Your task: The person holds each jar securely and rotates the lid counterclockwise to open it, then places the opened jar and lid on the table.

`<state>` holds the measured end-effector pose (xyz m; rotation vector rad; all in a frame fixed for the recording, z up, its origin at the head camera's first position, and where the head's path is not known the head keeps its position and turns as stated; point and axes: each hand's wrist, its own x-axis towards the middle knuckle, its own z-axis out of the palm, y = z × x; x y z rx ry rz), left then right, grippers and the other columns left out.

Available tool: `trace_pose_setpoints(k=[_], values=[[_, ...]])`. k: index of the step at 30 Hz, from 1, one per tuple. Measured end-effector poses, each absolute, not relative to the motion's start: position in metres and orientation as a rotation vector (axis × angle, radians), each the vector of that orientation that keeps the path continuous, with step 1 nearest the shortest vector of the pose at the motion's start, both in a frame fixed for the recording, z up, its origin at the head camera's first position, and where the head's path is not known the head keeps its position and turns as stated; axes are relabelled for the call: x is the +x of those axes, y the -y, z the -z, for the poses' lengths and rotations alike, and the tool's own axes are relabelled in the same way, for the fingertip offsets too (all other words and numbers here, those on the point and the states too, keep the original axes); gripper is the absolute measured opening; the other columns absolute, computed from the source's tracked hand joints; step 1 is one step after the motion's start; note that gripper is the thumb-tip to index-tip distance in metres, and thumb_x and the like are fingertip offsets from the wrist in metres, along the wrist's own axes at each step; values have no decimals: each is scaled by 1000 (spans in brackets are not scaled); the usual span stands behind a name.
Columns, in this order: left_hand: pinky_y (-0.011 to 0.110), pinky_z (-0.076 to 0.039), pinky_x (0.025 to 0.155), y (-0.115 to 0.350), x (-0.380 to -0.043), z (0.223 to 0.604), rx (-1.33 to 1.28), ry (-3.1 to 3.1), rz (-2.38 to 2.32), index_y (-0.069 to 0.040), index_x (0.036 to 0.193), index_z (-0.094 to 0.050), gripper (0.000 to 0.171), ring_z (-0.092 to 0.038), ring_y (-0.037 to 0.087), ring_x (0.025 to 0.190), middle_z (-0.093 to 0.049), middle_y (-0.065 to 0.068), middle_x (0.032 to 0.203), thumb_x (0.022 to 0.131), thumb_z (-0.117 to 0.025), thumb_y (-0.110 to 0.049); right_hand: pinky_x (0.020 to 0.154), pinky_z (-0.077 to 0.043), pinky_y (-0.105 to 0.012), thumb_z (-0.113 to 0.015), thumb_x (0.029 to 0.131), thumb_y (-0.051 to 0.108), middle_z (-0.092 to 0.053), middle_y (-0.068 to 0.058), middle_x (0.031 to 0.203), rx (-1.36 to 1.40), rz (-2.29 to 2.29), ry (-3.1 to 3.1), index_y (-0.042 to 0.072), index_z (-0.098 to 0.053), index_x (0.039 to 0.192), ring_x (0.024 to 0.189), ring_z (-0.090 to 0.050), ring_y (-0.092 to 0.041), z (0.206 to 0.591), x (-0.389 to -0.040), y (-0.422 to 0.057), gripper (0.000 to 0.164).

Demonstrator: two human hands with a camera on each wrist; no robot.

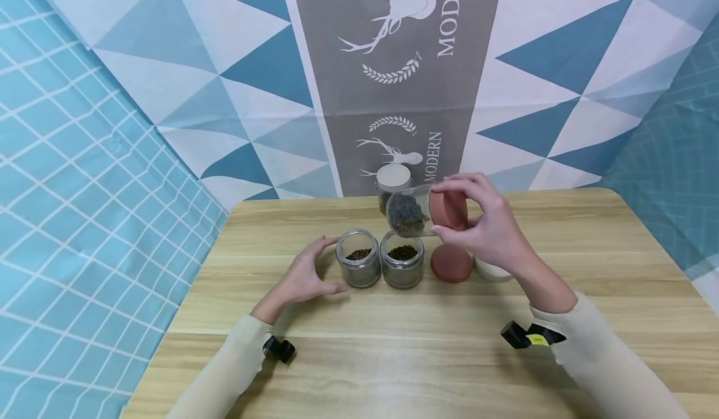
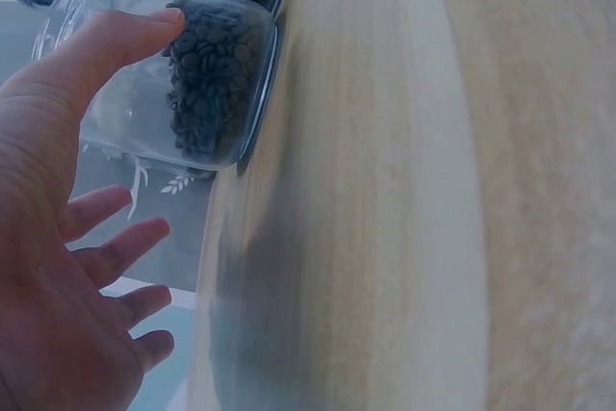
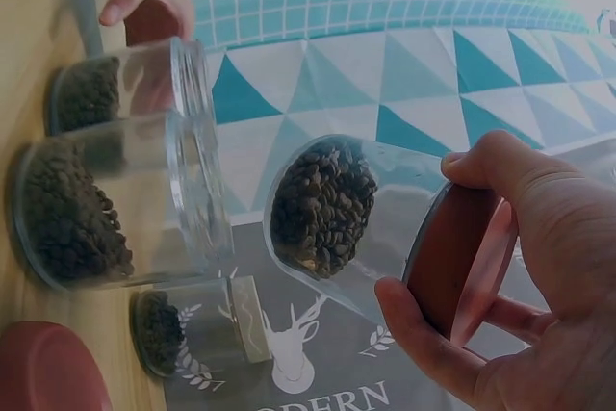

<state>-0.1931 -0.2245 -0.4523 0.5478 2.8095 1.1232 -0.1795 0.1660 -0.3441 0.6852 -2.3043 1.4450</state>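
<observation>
My right hand (image 1: 485, 222) grips the reddish-brown lid (image 3: 452, 262) of a clear glass jar (image 3: 390, 223), thumb on one side and fingers on the other. That jar is tipped on its side above the table, with dark bean-like pieces (image 3: 322, 204) gathered toward its base. Below and to the left stand two lidless glass jars side by side, a left jar (image 1: 362, 275) and a right jar (image 1: 402, 276), each partly filled with dark pieces. At the left jar, my left hand (image 1: 303, 275) has its thumb and fingers spread around the near side, holding nothing.
Behind, near the back edge of the wooden table (image 1: 359, 356), stands a jar with a pale lid (image 1: 393, 174). A loose reddish-brown lid (image 1: 452, 263) lies right of the lidless jars, beside a white lid (image 1: 493, 270). Patterned cloth (image 1: 253, 63) hangs behind the table.
</observation>
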Motion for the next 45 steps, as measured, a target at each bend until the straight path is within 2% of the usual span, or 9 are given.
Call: trace_pose_setpoints(k=[10, 18, 27, 33, 38, 42, 45], values=[[83, -27, 132, 224, -191, 449, 563, -2802, -1138, -9, 167, -51, 113, -31, 57, 170, -43, 32, 176, 71, -103, -36, 76, -68, -23, -91, 82, -7, -62, -11, 149, 724, -1477, 2273, 13, -77, 137, 119, -66, -5, 345, -159, -171, 60], [85, -29, 129, 225, -192, 434, 606, -2840, -1167, -8, 169, -48, 115, -32, 58, 169, -39, 32, 178, 71, -102, -34, 76, -68, -23, -91, 83, -7, -61, -12, 149, 739, -1473, 2286, 13, -77, 137, 121, -64, -6, 345, -157, -169, 59], [80, -25, 135, 228, -195, 398, 681, -2926, -1168, -11, 172, -43, 120, -27, 50, 173, -44, 19, 180, 71, -101, -38, 77, -68, -22, -91, 83, -8, -60, -13, 150, 753, -1482, 2293, 12, -76, 138, 121, -65, -7, 344, -156, -166, 60], [80, -27, 134, 224, -196, 378, 781, -3008, -1086, -9, 173, -40, 124, -26, 50, 174, -42, 21, 180, 69, -100, -42, 77, -68, -23, -91, 82, -9, -61, -12, 149, 770, -1480, 2285, 12, -77, 137, 121, -65, -5, 347, -155, -166, 61], [80, -23, 136, 218, -199, 369, 908, -3092, -1059, -8, 175, -35, 132, -22, 49, 175, -39, 21, 182, 66, -100, -44, 77, -69, -24, -91, 82, -8, -61, -12, 149, 771, -1479, 2284, 13, -77, 138, 121, -65, -6, 348, -154, -166, 61], [78, -23, 137, 212, -199, 363, 1015, -3153, -1068, -6, 173, -38, 134, -26, 50, 174, -41, 21, 181, 62, -101, -44, 78, -69, -25, -91, 82, -8, -61, -12, 150, 766, -1479, 2288, 13, -77, 138, 121, -65, -6, 348, -155, -166, 61], [75, -27, 138, 208, -196, 357, 1046, -3131, -1085, -7, 174, -37, 135, -34, 48, 171, -42, 20, 180, 62, -102, -44, 78, -69, -27, -91, 83, -8, -61, -12, 150, 764, -1471, 2293, 14, -77, 138, 121, -65, -7, 348, -155, -166, 61]])
